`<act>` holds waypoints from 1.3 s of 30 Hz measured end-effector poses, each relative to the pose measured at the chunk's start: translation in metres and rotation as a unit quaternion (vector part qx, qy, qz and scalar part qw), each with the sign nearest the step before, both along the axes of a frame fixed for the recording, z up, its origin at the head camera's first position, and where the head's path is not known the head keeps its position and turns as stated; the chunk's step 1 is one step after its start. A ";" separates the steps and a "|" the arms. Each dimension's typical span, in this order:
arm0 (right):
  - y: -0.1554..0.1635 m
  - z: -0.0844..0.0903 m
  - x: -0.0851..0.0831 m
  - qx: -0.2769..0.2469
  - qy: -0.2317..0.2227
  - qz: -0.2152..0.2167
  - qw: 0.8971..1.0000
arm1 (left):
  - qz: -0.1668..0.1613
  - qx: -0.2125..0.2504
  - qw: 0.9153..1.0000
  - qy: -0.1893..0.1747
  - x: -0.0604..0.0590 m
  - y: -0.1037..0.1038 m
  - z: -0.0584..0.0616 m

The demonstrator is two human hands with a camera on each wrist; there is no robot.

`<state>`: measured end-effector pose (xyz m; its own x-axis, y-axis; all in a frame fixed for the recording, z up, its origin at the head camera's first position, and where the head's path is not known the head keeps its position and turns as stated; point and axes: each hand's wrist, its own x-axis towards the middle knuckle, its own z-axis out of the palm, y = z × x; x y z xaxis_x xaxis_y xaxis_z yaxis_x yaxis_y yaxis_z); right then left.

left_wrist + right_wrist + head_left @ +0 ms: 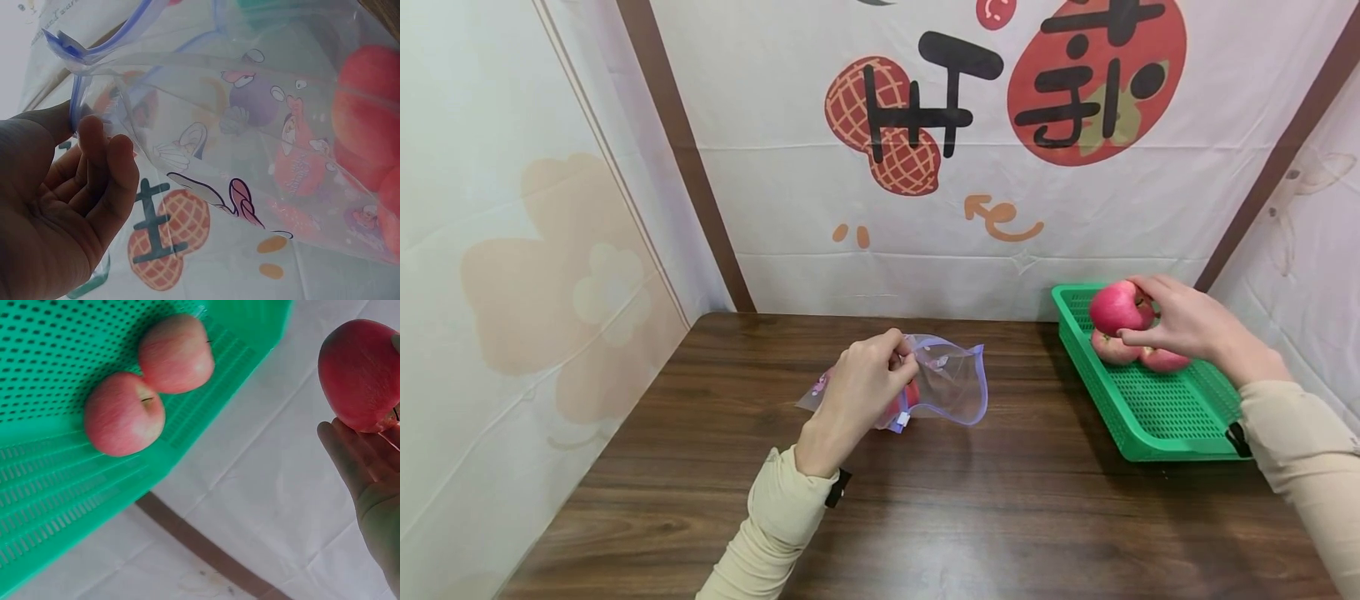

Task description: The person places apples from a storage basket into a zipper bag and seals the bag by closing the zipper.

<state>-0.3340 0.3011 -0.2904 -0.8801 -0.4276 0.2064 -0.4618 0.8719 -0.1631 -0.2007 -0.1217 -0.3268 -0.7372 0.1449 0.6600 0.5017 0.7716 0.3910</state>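
Green basket at the table's right edge holds two apples, touching. Right hand grips a third apple above the basket's far end. Left hand pinches the rim of a clear zip bag mid-table, mouth open toward the basket, red fruit inside. Bare tabletop between bag and basket.

You wear long, soft beige knit sleeves on both arms, ribbed and snug at the cuffs. A small black strap or clip sits at each wrist, and your hands are bare.
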 end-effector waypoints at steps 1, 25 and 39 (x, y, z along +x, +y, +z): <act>-0.003 0.001 0.001 0.001 0.005 0.001 1.000 | 0.000 0.000 1.000 0.001 0.000 0.000 0.000; -0.066 0.012 0.040 -0.041 0.113 0.082 0.989 | 0.004 -0.004 1.000 0.004 0.001 0.000 0.001; -0.101 0.013 0.056 -0.040 0.149 0.147 0.977 | 0.005 -0.004 1.000 -0.007 0.002 0.000 0.001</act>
